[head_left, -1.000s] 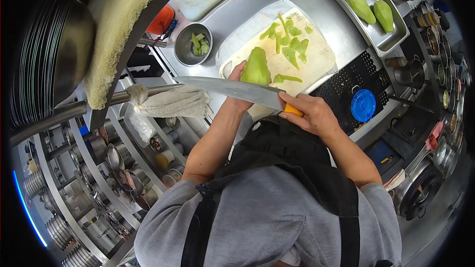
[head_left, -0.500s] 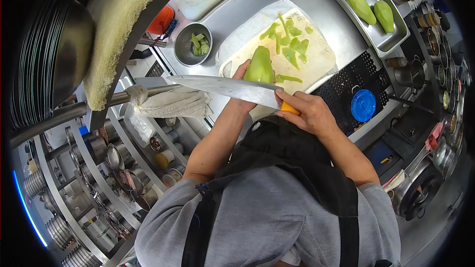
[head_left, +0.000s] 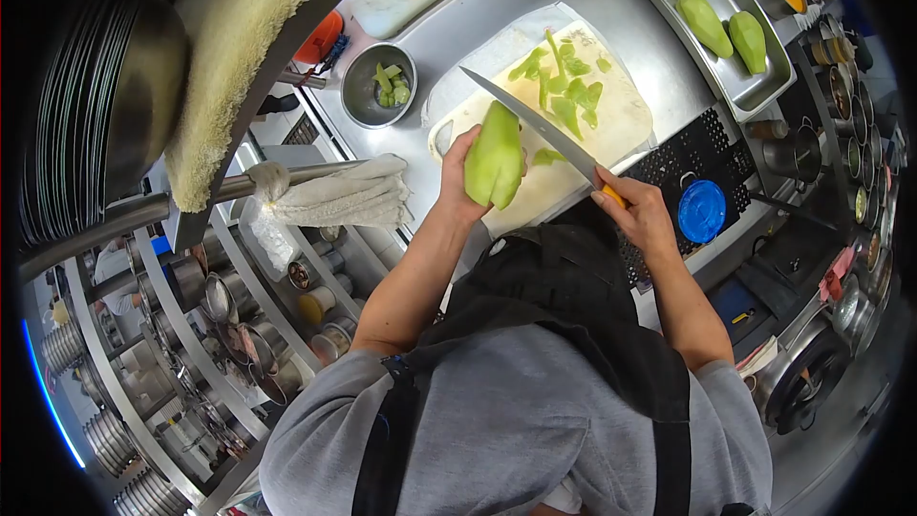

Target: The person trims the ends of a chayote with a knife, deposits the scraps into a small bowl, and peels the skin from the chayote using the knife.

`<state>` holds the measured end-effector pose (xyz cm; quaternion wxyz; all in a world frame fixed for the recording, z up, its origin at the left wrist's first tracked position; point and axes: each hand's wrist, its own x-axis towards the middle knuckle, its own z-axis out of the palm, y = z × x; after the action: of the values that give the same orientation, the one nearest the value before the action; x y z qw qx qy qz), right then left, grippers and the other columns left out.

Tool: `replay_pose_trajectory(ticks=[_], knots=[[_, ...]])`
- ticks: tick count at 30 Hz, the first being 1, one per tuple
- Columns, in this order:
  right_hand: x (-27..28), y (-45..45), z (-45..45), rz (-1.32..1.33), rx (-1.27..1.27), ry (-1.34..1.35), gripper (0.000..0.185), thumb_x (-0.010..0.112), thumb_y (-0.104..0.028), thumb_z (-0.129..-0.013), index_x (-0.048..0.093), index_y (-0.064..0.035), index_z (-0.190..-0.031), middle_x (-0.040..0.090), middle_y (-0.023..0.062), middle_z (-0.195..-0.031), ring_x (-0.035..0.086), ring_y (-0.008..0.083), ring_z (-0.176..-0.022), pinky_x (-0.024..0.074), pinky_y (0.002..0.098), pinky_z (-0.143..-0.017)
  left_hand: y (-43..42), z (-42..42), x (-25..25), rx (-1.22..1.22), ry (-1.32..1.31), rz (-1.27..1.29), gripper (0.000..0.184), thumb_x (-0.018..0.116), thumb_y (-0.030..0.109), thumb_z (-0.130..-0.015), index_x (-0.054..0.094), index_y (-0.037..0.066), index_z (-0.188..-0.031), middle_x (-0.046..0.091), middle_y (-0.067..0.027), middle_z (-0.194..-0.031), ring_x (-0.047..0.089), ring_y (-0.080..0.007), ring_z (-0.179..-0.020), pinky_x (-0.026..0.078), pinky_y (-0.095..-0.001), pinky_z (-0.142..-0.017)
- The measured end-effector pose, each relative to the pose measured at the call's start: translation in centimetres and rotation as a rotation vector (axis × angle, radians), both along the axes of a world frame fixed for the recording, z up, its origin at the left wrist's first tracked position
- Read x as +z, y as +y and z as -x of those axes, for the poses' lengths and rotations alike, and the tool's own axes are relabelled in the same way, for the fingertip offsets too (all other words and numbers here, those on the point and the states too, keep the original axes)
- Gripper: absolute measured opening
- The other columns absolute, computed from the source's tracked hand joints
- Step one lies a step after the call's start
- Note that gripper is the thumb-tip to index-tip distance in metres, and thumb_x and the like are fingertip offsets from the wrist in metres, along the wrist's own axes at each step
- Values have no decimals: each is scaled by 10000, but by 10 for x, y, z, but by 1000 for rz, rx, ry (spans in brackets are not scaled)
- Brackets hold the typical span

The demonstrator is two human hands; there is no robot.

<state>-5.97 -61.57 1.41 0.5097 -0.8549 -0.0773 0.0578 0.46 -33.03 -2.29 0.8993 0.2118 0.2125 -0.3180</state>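
Note:
My left hand (head_left: 460,177) is wrapped round a peeled pale green chayote (head_left: 494,161), holding it up over the near left part of the white cutting board (head_left: 611,134). In my right hand (head_left: 635,205) is a large kitchen knife (head_left: 559,137), gripped by its yellow handle. Its long blade points up and left, passing just right of the chayote; whether they touch I cannot tell. Green peelings (head_left: 564,113) lie scattered on the board. Beyond the board's left end stands a round metal bowl (head_left: 355,113) with green pieces in it.
A steel pan (head_left: 772,100) at the back right holds several peeled chayotes (head_left: 748,41). A blue lid (head_left: 702,211) rests on black perforated matting (head_left: 669,158) to the right. On the left, a cloth (head_left: 334,196) hangs from a rail beside shelves of pots.
The knife has swung from lying across in front of the chayote to pointing away, up and left. My right hand has moved right; the chayote's lower end now shows.

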Motion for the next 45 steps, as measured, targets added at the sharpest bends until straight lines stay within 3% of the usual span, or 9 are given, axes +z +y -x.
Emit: replay_pose_trajectory(ticks=[4, 14, 21, 24, 27, 29, 36, 39, 45], knots=[[21, 21, -4, -45, 130, -70, 410, 753, -177, -846, 662, -55, -1226, 705, 160, -922, 689, 342, -806, 542, 380, -745, -20, -1, 27, 140, 103, -210, 505, 450, 416, -974, 562, 16, -1261, 649, -199, -1005, 646, -296, -862, 544, -402, -748], [31, 29, -10, -18, 202, -36, 414, 756, -190, -840, 665, -62, -1223, 668, 152, -833, 658, 346, -748, 529, 392, -703, -5, -3, 8, 41, -32, 3, 522, 469, 387, -978, 535, -4, -1318, 662, -162, -1120, 661, -310, -938, 557, -429, -807], [6, 0, -3, 30, 157, -78, 391, 758, -183, -839, 678, -39, -1193, 690, 174, -869, 680, 345, -773, 534, 384, -721, -2, 0, 14, 125, 11, -154, 523, 461, 381, -969, 542, -16, -1298, 653, -179, -1110, 656, -321, -918, 562, -424, -784], [-2, -14, 0, 49, -1, 76, 334, 743, -170, -860, 696, -10, -1149, 718, 189, -938, 715, 321, -825, 542, 360, -754, 9, -3, 2, -17, -119, 64, 519, 462, 377, -956, 554, -21, -1276, 652, -188, -1116, 659, -322, -909, 565, -432, -782], [7, -9, 2, 10, 45, 54, 329, 740, -176, -866, 699, -22, -1153, 723, 182, -946, 719, 311, -834, 544, 359, -759, 5, 2, 11, -14, -60, -151, 507, 466, 373, -950, 566, -13, -1263, 653, -186, -1136, 662, -321, -920, 564, -445, -796], [22, 7, -2, -1, 134, 6, 361, 748, -182, -856, 679, -19, -1171, 711, 174, -932, 705, 335, -830, 546, 362, -758, -2, 0, 15, 5, -47, -210, 446, 427, 337, -995, 577, 0, -1248, 675, -143, -1110, 674, -252, -956, 563, -380, -830], [25, 22, -14, -39, 193, -17, 375, 750, -182, -850, 673, -24, -1182, 704, 176, -921, 686, 356, -805, 543, 381, -746, -8, 2, 23, 56, -32, -266, 446, 428, 326, -996, 559, 2, -1272, 671, -141, -1121, 670, -260, -971, 561, -388, -840], [9, 10, -11, 2, 180, -46, 381, 757, -182, -844, 677, -24, -1181, 705, 181, -922, 687, 353, -802, 543, 383, -741, 0, 4, 10, 63, -18, -231, 527, 409, 348, -983, 515, -27, -1338, 640, -188, -1224, 657, -328, -987, 555, -449, -836], [-3, -8, -3, 69, 112, -47, 376, 765, -189, -839, 689, -22, -1168, 704, 187, -899, 689, 347, -790, 539, 384, -724, -4, 7, 18, 43, 13, -171, 513, 442, 371, -962, 554, -28, -1264, 643, -156, -1033, 615, -275, -828, 525, -411, -725]])
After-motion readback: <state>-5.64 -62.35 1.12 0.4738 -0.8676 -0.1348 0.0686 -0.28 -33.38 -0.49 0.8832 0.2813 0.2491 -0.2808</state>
